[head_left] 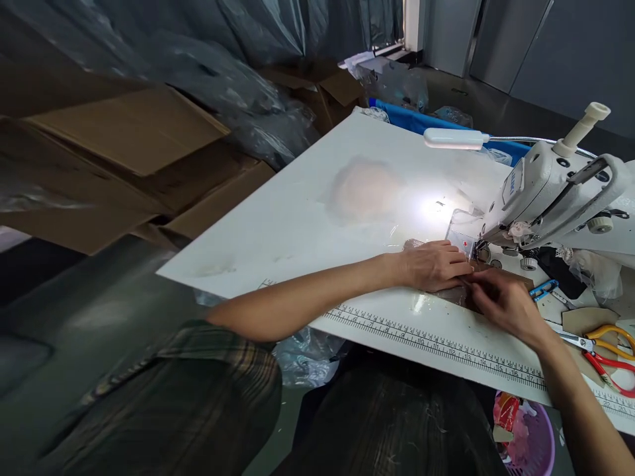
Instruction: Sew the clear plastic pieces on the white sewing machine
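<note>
Keeping the thin brownish material (pixel 457 297) flat beside the presser foot (pixel 478 251) of the sewing machine (pixel 538 188) seems best done with light, even tension and no crowding of the foot. It is partly covered by the left hand (pixel 434 266), laid palm-down, its grip hidden; its edge is apparently pinched by the right hand (pixel 505 301). Right-hand space is narrowed by blue thread snips (pixel 544 289), yellow-handled scissors (pixel 601 338) and a red-handled tool (pixel 598 367).

thin sheer brownish material (pixel 454 295), glossy in places, loosely rumpled on the white tabletop (pixel 278 231), partly hidden under my left hand (pixel 436 264), a bit pinched in my right hand (pixel 501 297), close beside the sewing machine (pixel 536 192)
</note>
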The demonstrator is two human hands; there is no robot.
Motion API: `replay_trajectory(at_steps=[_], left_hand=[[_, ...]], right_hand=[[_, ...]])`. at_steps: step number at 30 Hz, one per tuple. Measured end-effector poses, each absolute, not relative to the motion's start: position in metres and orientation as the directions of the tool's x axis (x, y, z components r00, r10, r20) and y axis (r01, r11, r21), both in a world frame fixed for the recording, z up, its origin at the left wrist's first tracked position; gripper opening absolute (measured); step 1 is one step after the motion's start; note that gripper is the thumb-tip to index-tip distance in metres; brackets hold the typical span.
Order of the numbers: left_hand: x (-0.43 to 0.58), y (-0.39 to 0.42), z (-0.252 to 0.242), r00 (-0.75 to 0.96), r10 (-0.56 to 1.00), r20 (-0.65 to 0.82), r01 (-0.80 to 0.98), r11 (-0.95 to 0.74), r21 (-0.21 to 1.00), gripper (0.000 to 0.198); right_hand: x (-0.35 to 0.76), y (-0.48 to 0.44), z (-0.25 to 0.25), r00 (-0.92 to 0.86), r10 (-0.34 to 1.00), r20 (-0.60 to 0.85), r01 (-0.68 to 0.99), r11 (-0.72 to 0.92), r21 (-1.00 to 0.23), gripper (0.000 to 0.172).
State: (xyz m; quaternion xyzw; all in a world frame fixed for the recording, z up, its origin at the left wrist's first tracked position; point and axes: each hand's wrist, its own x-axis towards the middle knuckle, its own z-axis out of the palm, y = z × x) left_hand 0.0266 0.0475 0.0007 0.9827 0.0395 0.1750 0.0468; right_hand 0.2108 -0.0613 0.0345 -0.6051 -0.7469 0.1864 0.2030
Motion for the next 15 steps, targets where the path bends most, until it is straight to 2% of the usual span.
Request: replay_trajectory(at_steps=[4,7,9,12,15], left_hand=[[0.021,0.047,-0.002,0.932,0.098,0.348,0.07,-0.993,0.094,0.026],[0.019,0.045,-0.002,0.922,0.086,0.377,0.068,-0.996,0.062,0.029],[0.019,0.044,-0.002,0.902,0.076,0.425,0.073,-0.997,0.023,0.029],[0.019,0.043,0.0,0.843,0.038,0.537,0.085,-0.994,-0.063,0.028],[0.021,0.042,0.002,0.776,0.011,0.63,0.083,-0.993,-0.084,0.027]], right_hand=[[0.228,-0.051,0.04,-0.073,0.995,-0.061,0.826,0.026,-0.564,0.032],[0.23,-0.047,0.028,0.011,1.0,-0.026,0.782,-0.025,-0.622,0.033],[0.228,-0.047,0.018,-0.015,0.995,0.1,0.762,0.076,-0.643,0.031],[0.227,-0.05,0.009,-0.172,0.943,0.284,0.758,0.311,-0.573,0.031],[0.229,-0.053,0.004,-0.252,0.907,0.338,0.789,0.394,-0.471,0.032]])
